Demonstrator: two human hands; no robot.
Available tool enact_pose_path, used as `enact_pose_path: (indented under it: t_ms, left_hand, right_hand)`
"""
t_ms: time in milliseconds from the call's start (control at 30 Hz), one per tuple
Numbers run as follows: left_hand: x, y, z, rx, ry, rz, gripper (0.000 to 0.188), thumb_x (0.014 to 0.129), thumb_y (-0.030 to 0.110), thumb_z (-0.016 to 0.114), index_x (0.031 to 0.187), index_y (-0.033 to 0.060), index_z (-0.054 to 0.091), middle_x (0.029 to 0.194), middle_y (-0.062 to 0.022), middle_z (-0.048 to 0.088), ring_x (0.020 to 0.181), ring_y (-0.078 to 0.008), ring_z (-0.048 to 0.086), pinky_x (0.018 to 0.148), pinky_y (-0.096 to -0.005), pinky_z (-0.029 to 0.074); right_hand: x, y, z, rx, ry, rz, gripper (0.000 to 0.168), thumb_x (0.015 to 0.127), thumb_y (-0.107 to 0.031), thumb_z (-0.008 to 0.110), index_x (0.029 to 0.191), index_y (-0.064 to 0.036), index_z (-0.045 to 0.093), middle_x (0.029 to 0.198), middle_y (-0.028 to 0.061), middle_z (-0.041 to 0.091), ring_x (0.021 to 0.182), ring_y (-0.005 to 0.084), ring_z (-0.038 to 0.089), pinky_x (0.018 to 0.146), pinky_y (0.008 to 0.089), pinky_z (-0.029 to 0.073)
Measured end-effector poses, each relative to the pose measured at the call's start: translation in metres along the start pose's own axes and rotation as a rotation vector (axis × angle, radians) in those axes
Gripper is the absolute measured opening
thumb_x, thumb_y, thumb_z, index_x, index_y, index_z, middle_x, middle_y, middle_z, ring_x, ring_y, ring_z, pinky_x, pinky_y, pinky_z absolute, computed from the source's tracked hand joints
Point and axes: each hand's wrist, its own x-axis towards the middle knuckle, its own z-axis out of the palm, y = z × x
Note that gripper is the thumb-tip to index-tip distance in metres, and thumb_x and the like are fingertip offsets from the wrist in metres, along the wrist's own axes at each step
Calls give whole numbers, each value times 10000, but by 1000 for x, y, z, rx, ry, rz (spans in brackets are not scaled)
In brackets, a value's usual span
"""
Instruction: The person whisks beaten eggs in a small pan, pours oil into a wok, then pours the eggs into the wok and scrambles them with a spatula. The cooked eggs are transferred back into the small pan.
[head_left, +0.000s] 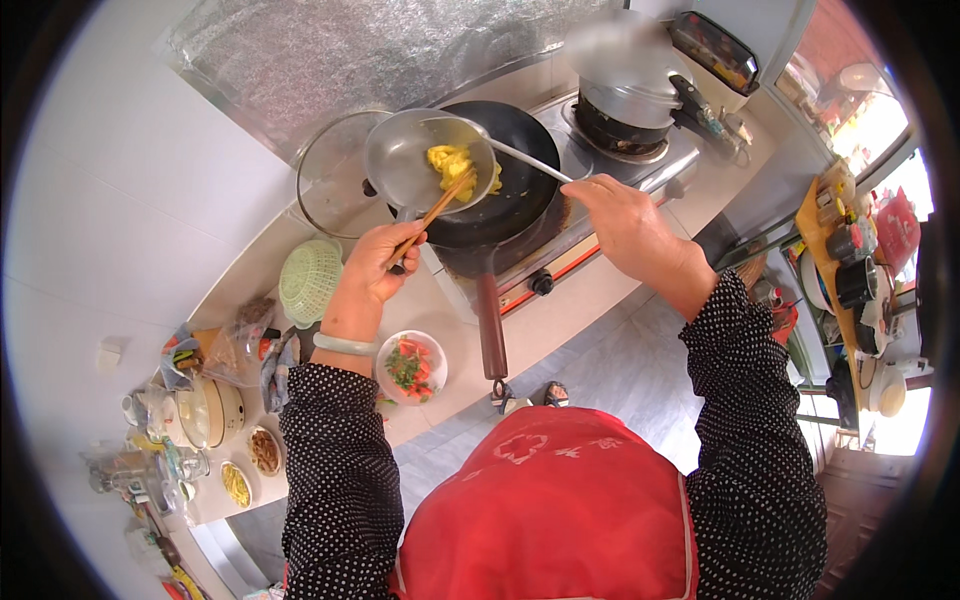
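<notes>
My left hand (386, 259) grips wooden chopsticks (442, 205) and the dark handle of a grey metal bowl-shaped pan (397, 161), tilted over the left part of a black wok (525, 172). Yellow cooked egg (452, 166) lies in the raised pan, and a little more yellow shows at its right edge. In my right hand (626, 225) is the thin metal handle of a utensil (529, 160); its far end reaches over the raised pan's rim. The wok's brown handle (491, 326) points towards me.
A glass lid (330, 180) leans behind the pan. A lidded pot (626, 97) stands on the far burner. On the counter are a green plastic basket (309, 281), a bowl of cut red vegetables and greens (442, 367), and two small dishes with food (264, 450). A stove knob (541, 282) faces me.
</notes>
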Motion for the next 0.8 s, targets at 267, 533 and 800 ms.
enact_pose_path:
  t_ms: [267, 533, 800]
  left_hand:
    - [-8, 12, -9, 133, 84, 168, 194, 807, 118, 694, 888, 0, 563, 753, -72, 598, 546, -106, 517, 446, -224, 411]
    - [-19, 11, -18, 116, 106, 192, 197, 814, 123, 693, 887, 2, 556, 769, -78, 596, 559, -109, 517, 451, -226, 406]
    - [-19, 2, -9, 116, 82, 172, 189, 818, 127, 690, 896, 6, 568, 759, -64, 595, 559, -101, 522, 460, -227, 415]
  right_hand:
    - [-11, 13, 25, 297, -47, 572, 204, 869, -32, 512, 1059, 26, 556, 852, 131, 592, 748, 270, 600, 652, 350, 491]
    - [-8, -23, 60, 1389, 33, 1103, 297, 949, -204, 530, 1164, 1, 526, 950, 80, 597, 873, 152, 590, 766, 286, 491]
    - [-22, -22, 76, 714, -200, 697, 441, 919, -243, 556, 1275, -7, 443, 1104, 142, 563, 1000, 257, 573, 818, 338, 476]
